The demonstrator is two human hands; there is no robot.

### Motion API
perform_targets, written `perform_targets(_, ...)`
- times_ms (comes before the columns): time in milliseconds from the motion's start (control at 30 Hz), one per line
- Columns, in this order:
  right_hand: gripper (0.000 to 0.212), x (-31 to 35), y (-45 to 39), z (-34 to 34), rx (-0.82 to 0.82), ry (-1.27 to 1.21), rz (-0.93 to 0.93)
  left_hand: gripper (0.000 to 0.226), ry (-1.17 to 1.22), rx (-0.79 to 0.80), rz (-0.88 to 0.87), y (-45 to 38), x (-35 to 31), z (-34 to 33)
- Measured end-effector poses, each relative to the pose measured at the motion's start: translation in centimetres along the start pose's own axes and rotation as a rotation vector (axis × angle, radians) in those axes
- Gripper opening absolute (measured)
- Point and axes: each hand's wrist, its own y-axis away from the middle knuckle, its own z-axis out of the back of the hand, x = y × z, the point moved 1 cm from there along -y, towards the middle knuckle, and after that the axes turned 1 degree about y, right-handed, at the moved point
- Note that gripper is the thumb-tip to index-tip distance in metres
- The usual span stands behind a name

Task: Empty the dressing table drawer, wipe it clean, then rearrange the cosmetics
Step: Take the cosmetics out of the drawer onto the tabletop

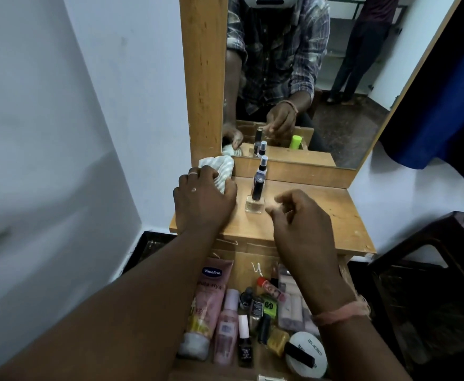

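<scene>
The left hand [204, 200] rests on the dressing table top [321, 213], fingers curled round a striped cloth [218, 166]. Beside it stand a clear nail polish bottle [254, 203] and a dark spray bottle [260, 171]. The right hand [299, 218] hovers near them, loosely curled, holding nothing. Below, the open drawer [243, 264] is full of cosmetics, a Vaseline tube [207, 303] leftmost

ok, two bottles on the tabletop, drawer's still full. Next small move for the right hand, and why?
Probably bring the right hand back down into the open drawer for another item, perhaps the pink bottle. Its fingers are loosely curled and hold nothing, the clear bottle already stands on the tabletop, and the left hand holds the striped cloth.
</scene>
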Motion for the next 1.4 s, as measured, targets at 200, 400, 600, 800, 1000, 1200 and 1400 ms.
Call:
perform_targets(200, 0.018, -2.2, 5.9, -1.6, 0.654, 0.202, -0.16, 0.047, -0.008, -0.009, -0.005, 0.1, 0.0, 0.0)
perform_targets(400, 0.009, -2.5, 6.3, -3.2, 0.666, 0.295, -0.04, 0.045, -0.007, -0.017, -0.003, 0.1, -0.1, 0.1)
perform_targets(600, 0.01, 0.7, 4.4, 1.3, 0.379, 0.0, -0.092, 0.044, -0.012, -0.025, -0.015, 0.1, 0.0, -0.1)
perform_targets(800, 0.003, 1.7, -0.5, 1.2, 0.05, -0.079, 0.005, 0.048, 0.013, -0.004, -0.016, 0.1, 0.0, 0.1)
perform_targets(1000, 0.009, 1.2, -2.3, -1.5, 0.082, 0.08, 0.052, 0.048, 0.01, -0.003, -0.009, 0.0, 0.1, 0.0)
perform_targets(1200, 0.014, 0.9, -1.9, -2.3, 0.036, 0.053, 0.049, 0.047, 0.009, -0.012, -0.012, -0.1, 0.1, -0.1)
perform_targets(1400, 0.013, -0.3, -1.0, -2.5, 0.019, -0.028, -0.015, 0.045, 0.002, -0.021, -0.006, 0.0, 0.0, -0.2)
